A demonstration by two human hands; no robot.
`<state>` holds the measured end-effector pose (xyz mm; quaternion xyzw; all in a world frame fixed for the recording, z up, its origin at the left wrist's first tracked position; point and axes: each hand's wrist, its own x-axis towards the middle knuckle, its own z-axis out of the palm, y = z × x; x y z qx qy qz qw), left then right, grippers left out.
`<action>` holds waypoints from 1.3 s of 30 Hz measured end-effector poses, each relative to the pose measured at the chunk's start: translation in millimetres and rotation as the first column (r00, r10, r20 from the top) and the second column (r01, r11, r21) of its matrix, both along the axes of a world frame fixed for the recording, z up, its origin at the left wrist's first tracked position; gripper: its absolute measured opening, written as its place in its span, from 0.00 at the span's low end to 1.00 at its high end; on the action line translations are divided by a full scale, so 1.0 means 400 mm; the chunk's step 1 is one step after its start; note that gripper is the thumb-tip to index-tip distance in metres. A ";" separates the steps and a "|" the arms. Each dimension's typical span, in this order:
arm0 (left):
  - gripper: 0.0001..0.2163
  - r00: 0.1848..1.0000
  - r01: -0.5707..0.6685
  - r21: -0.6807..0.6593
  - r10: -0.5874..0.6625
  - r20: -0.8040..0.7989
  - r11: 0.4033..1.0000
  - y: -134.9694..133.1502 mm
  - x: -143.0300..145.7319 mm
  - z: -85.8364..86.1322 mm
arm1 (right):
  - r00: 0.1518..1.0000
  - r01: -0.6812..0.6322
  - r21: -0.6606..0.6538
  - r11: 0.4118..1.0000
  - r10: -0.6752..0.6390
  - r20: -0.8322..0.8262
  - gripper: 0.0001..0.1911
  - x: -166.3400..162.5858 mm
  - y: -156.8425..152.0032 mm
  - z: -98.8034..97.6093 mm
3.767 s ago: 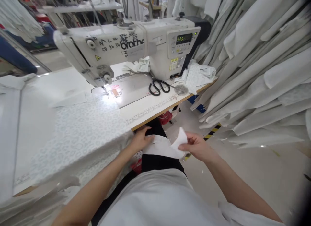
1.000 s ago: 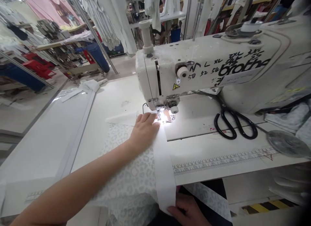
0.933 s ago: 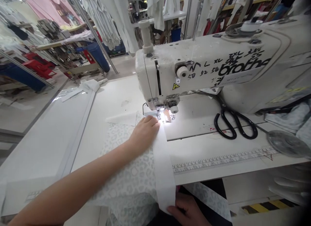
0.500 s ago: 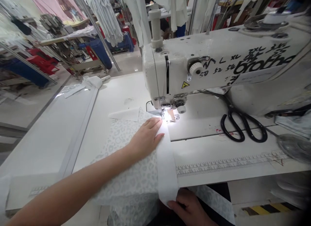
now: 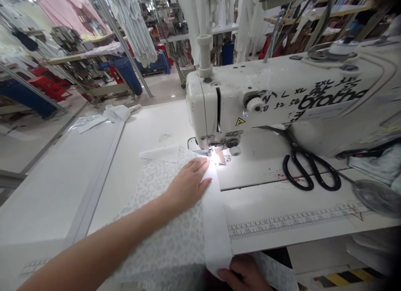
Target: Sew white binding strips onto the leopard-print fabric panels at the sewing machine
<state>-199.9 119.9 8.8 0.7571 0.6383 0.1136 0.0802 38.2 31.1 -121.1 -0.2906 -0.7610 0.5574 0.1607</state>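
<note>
My left hand [image 5: 188, 183] lies flat on the patterned fabric [image 5: 163, 236], fingers stretched toward the lit needle area and thumb apart, touching the edge of a white fabric strip [image 5: 216, 224]. The strip runs from under the presser foot [image 5: 209, 152] down to the table's front edge. There my right hand [image 5: 246, 274] pinches its lower end between thumb and fingers; part of this hand is cut off by the frame. The fabric is pale with grey leopard-like spots and hangs over the edge. Above stands a white sewing machine [image 5: 272, 88].
Black-handled scissors [image 5: 308, 165] lie right of the needle. A printed ruler scale [image 5: 282, 222] runs along the front edge. A long white strip [image 5: 97, 178] lies on the left. Hanging white garments [image 5: 134, 30] and blue bins [image 5: 128, 76] stand behind.
The camera view has tilted up a little, so the machine and table sit lower in the picture. Both hands keep nearly the same places on the fabric and strip.
</note>
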 end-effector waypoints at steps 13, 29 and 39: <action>0.21 1.000 0.013 -0.012 -0.013 0.000 1.000 0.013 -0.025 -0.004 | 0.997 0.047 0.132 0.990 -0.037 -0.073 0.14 0.022 -0.002 0.070; 0.26 0.989 -0.148 -0.076 0.147 -0.014 0.986 -0.128 0.013 0.007 | 0.946 0.254 0.023 0.967 -0.243 -0.216 0.09 0.052 -0.052 0.138; 0.25 0.988 -0.139 -0.072 0.133 -0.080 0.988 -0.106 -0.002 0.003 | 0.944 0.278 0.101 0.955 -0.253 -0.211 0.12 0.036 -0.052 0.164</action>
